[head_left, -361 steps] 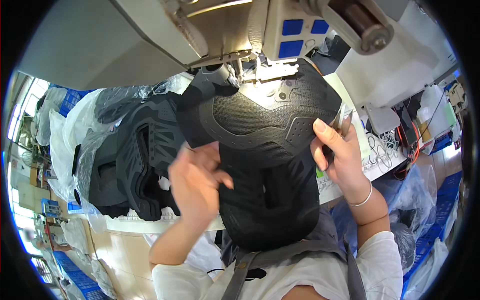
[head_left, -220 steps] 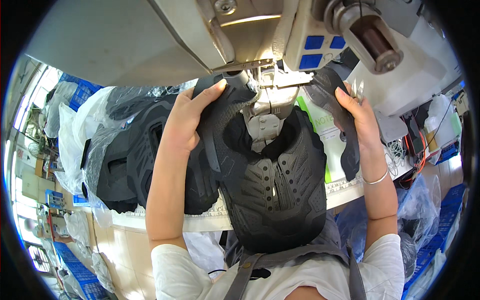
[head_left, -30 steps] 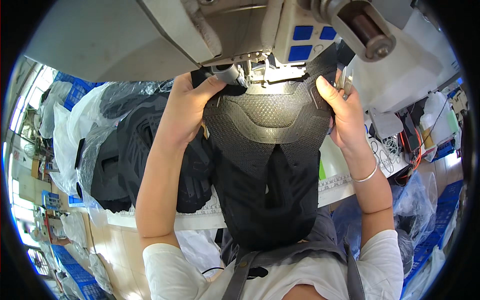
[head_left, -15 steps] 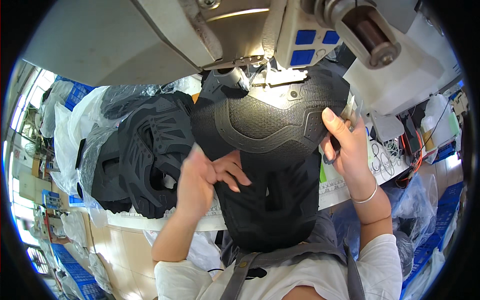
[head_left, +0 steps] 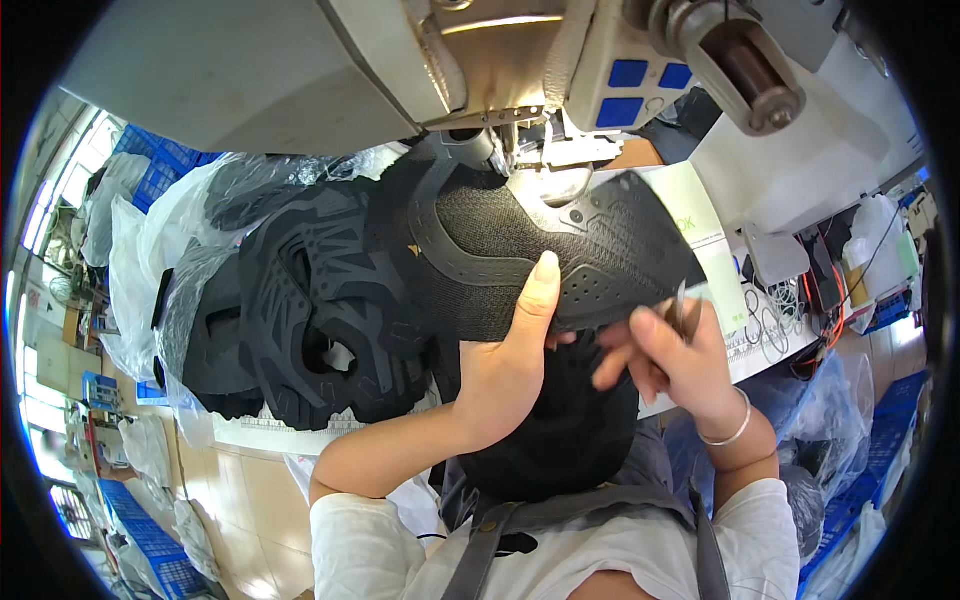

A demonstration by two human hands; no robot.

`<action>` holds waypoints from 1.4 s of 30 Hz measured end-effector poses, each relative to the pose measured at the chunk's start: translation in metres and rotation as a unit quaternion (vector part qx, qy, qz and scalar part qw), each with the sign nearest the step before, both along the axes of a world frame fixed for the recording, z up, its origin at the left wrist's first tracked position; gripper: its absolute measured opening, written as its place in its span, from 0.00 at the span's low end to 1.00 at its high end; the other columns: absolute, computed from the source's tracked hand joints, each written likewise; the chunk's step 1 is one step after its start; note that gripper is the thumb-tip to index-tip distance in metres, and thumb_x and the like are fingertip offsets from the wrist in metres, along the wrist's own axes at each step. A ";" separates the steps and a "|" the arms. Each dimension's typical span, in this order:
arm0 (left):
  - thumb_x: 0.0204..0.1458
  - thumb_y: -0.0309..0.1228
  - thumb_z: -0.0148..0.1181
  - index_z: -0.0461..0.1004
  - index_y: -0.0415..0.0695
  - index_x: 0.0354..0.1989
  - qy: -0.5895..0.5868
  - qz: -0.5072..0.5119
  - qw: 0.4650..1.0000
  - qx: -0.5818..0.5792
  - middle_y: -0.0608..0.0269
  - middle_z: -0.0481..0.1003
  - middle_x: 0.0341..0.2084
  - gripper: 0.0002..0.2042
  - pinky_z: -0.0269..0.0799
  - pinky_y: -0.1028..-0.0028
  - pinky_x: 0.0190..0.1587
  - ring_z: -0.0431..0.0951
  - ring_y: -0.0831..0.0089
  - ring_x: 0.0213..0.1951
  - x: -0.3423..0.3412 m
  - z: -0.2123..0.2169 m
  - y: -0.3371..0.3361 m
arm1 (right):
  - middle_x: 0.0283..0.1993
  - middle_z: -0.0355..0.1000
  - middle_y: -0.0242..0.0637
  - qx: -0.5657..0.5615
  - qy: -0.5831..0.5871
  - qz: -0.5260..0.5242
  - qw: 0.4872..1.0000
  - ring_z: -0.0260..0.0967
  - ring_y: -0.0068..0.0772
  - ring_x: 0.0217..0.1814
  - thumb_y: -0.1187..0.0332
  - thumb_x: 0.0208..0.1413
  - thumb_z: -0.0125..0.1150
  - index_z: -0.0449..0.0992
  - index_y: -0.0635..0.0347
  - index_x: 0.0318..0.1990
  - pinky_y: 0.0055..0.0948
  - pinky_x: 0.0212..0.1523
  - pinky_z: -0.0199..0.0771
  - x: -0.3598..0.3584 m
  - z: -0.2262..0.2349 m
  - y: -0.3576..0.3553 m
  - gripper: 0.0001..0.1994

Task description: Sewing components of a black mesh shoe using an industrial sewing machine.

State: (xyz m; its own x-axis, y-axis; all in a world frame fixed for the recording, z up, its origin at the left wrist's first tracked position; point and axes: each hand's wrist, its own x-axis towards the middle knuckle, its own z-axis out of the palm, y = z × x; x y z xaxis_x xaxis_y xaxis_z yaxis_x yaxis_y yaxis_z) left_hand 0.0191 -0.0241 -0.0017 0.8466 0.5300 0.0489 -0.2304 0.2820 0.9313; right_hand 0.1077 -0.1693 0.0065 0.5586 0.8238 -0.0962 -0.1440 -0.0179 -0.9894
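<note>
A black shoe upper (head_left: 480, 225) of textured mesh with smooth overlays and small punched holes lies under the needle area of a sewing machine (head_left: 545, 140). My left hand (head_left: 505, 385) grips its near edge, thumb on top and fingers hidden underneath. Just right of that edge, my right hand (head_left: 680, 355) has curled fingers and is slightly blurred. From it sticks a narrow pointed metal tool (head_left: 682, 303), which looks like thread snips. Another black upper piece (head_left: 550, 440) hangs over the table's front edge, above my lap.
More black shoe uppers (head_left: 310, 290) are piled at the left, beside clear plastic bags (head_left: 150, 270). A thread spool (head_left: 745, 65) sits at the upper right. Loose cords (head_left: 775, 320) lie at the right of the white table, and a blue crate (head_left: 875, 480) stands beyond.
The upper has turned and shifted left, baring a green-and-white sheet. My left hand has moved right to grip its edge; my right hand has let go and dropped nearer.
</note>
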 end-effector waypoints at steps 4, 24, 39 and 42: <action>0.52 0.33 0.52 0.70 0.42 0.30 0.032 0.038 0.999 0.001 0.71 0.68 0.21 0.07 0.61 0.84 0.18 0.65 0.86 0.20 -0.006 0.002 0.010 | 0.23 0.73 0.41 0.103 -0.242 -0.008 0.965 0.64 0.18 0.16 0.71 0.52 0.49 0.73 0.67 0.31 0.15 0.18 0.61 0.004 0.007 -0.029 0.08; 0.49 0.30 0.55 0.70 0.42 0.30 0.038 0.032 0.999 -0.002 0.69 0.69 0.22 0.05 0.61 0.84 0.17 0.65 0.86 0.19 -0.006 0.009 0.021 | 0.33 0.67 0.28 0.054 -0.329 -0.056 0.941 0.60 0.17 0.35 0.69 0.47 0.59 0.74 0.63 0.37 0.19 0.40 0.59 0.079 0.023 0.021 0.10; 0.48 0.32 0.55 0.70 0.42 0.26 0.049 0.027 0.998 -0.006 0.68 0.70 0.16 0.07 0.57 0.85 0.15 0.64 0.84 0.13 0.005 0.020 0.041 | 0.31 0.66 0.27 0.082 -0.292 -0.078 0.950 0.58 0.16 0.32 0.70 0.47 0.59 0.73 0.64 0.36 0.18 0.35 0.59 0.076 0.017 0.026 0.10; 0.49 0.34 0.54 0.70 0.41 0.25 0.033 0.018 0.999 -0.019 0.67 0.70 0.15 0.08 0.58 0.84 0.15 0.65 0.82 0.13 0.005 0.018 0.041 | 0.26 0.64 0.25 0.071 -0.301 -0.083 0.947 0.55 0.14 0.29 0.69 0.47 0.59 0.73 0.63 0.37 0.17 0.32 0.56 0.071 0.020 0.022 0.10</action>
